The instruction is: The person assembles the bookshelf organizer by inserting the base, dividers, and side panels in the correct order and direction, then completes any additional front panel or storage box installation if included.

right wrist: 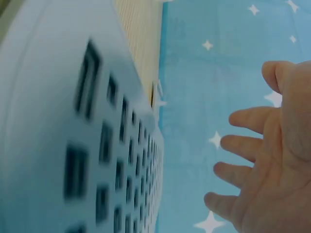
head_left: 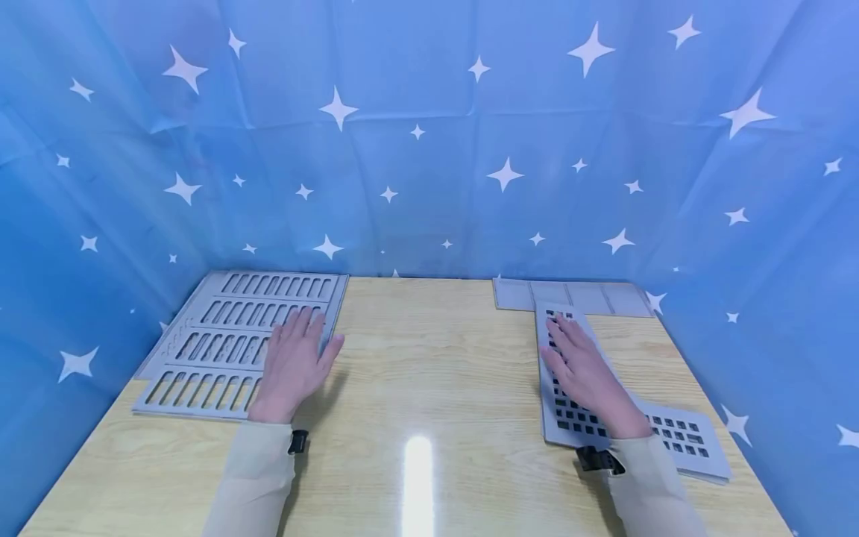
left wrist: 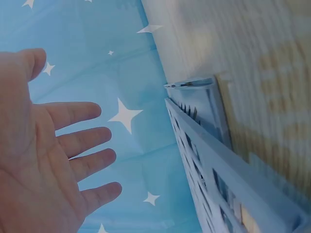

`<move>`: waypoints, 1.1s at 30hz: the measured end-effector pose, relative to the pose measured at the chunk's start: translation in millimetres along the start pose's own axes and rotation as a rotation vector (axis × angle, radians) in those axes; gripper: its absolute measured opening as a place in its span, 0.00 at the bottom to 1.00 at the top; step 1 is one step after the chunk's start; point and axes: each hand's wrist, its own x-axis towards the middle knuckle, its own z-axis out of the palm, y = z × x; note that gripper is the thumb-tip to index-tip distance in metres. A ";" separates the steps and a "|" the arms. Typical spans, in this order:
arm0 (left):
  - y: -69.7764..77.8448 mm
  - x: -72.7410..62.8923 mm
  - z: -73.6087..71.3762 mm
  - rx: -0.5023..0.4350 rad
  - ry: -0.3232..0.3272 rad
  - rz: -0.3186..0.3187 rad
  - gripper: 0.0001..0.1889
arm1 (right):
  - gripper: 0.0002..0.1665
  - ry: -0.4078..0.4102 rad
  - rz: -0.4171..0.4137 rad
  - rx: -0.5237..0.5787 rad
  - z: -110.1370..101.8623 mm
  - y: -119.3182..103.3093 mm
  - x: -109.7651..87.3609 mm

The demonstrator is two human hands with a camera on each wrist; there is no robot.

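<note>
A broad lane of table (head_left: 429,358) runs back to the curtain (head_left: 429,186), wide enough for either hand to pass between the slotted panels (head_left: 228,329) and the long holed panel (head_left: 547,395). Open air separates the left hand (head_left: 293,365) from the slotted panels, whose overlapping edges fill the left side, and the right hand (head_left: 587,373) from the long holed panel. The curtain walls off the back and both sides. On the right, a patch of table lies between the flat grey panel (head_left: 584,297) and the short holed panel (head_left: 681,438)
</note>
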 end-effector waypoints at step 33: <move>-25.4 -11.9 -18.9 0.042 -0.019 0.197 0.29 | 0.29 0.113 -0.182 0.271 50.4 -63.2 42.9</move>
